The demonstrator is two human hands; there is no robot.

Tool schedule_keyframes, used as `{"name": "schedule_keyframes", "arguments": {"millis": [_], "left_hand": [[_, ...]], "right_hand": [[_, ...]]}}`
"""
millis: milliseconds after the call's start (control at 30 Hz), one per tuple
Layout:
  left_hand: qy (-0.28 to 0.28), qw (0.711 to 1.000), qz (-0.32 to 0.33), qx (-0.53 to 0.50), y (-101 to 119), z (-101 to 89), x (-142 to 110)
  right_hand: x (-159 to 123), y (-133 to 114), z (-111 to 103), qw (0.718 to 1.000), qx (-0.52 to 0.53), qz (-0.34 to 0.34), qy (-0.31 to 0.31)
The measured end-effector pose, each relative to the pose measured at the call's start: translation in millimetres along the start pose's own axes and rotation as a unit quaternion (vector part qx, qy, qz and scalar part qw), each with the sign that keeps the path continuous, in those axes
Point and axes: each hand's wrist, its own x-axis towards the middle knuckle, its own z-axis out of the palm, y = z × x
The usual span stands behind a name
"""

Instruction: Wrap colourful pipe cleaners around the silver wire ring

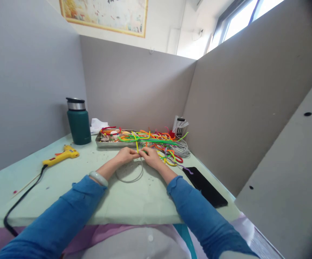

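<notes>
A bench [134,210] is filling the lower frame. At centre, left hand [126,155] and right hand [150,157] are apparently pinching a grey ring [131,181] and yellow stem [137,145] together; a loosening grip could be letting the stem slip.

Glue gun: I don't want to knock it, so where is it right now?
In the head view, the glue gun lies on the left side of the table, nearer the viewer than the bottle and left of the left hand.
</notes>
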Motion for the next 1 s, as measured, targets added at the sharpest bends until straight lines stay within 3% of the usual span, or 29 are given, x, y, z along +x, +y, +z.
{"name": "schedule_keyframes", "arguments": {"millis": [400, 667, 1000], "left_hand": [[0.025, 0.998, -0.009, 0.057, 3.1, -1.6, 0.7], [-0.009, 0.999, -0.026, -0.021, 0.0, -1.6, 2.3], [-0.022, 0.996, -0.056, -0.062, 14.1, -4.5, -6.7]], "right_hand": [[0.0, 2.1, 2.9, 1.000, -0.015, -0.022, 0.002], [1.4, 4.7, 0.6, 0.999, 0.038, 0.005, -0.003], [3.6, 6.7, 0.5, 0.994, 0.110, 0.028, 0.003]]}}
